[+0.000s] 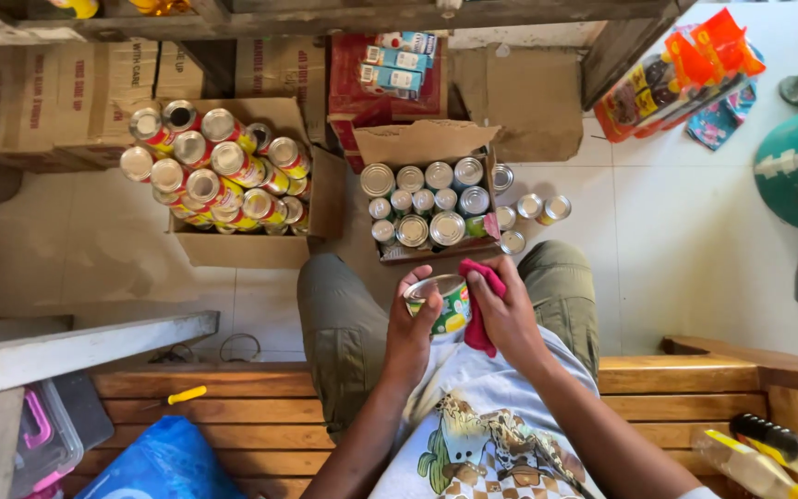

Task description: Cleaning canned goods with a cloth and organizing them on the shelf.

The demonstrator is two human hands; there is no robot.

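The left hand (410, 325) holds a small tin can (440, 303) above the person's lap, fingers wrapped around its side wall. The right hand (508, 310) presses a red cloth (478, 310) against the can, fingers closed on the cloth. The can looks stiff and rather heavy for its size, and its smooth metal is probably slippery, so a grip around the body seems best. Just beyond the can, an open carton (427, 148) of similar cans stands on the floor (695, 231). Left of the can, another box (242, 248) holds piled cans.
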